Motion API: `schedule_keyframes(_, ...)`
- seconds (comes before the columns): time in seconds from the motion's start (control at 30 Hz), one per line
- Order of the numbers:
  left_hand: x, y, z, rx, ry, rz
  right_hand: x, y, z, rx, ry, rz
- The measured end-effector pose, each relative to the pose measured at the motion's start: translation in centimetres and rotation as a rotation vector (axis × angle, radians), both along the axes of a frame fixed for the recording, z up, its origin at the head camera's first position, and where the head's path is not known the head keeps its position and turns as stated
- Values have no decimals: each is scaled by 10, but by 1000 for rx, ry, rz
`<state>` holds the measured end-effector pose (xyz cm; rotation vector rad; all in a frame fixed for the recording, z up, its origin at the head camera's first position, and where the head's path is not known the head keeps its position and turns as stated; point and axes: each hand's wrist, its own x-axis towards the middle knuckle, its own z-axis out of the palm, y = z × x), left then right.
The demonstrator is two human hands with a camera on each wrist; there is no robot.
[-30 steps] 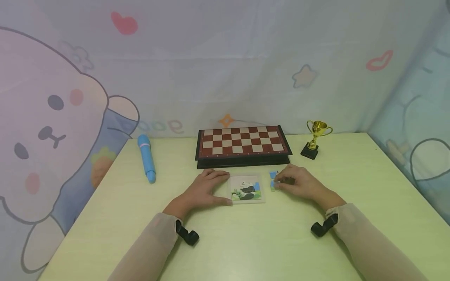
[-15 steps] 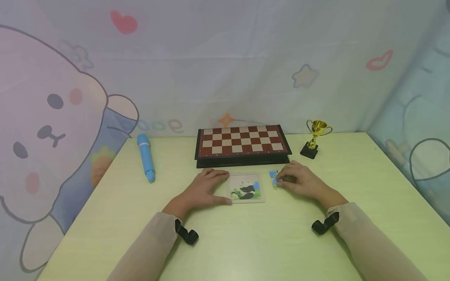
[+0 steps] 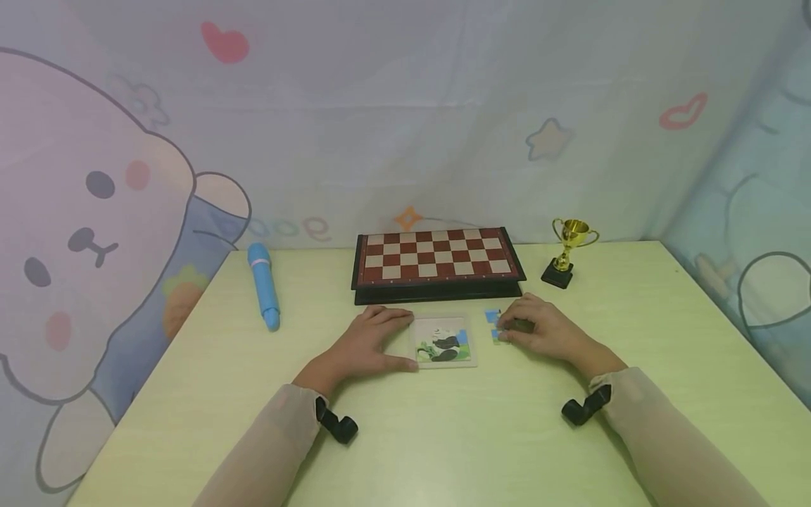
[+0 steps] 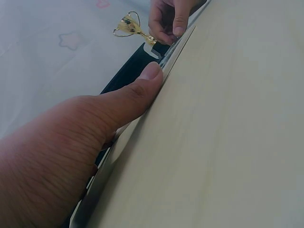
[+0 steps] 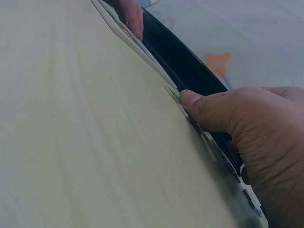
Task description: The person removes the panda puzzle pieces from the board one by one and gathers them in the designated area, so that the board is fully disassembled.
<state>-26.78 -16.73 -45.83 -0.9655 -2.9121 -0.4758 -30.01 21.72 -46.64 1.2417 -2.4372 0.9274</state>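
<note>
We see the right hand (image 3: 538, 326), right of centre in the frame, with thumb and fingers curled onto a small blue-green puzzle piece (image 3: 496, 337), which sits right at the fingertips. Just above it, 1 more puzzle piece, a blue one (image 3: 492, 316), lies on the table (image 3: 443, 436). At the centre, we see the left hand (image 3: 369, 343) with fingers and thumb spread, touching 2 left corners of the panda puzzle tray (image 3: 446, 365). Behind them we find a chessboard (image 3: 437, 257), with a gold trophy (image 3: 573, 234) at upper right and a blue rod (image 3: 264, 287) at left.
</note>
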Motion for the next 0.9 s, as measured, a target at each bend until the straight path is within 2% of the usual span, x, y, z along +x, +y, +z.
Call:
schedule_keyframes(0.37, 0, 0, 0, 14, -2, 1, 0, 1, 1, -6, 3, -2)
schedule_keyframes(0.9, 0, 0, -2, -5, -11, 13, -4, 1, -3, -62, 69, -3)
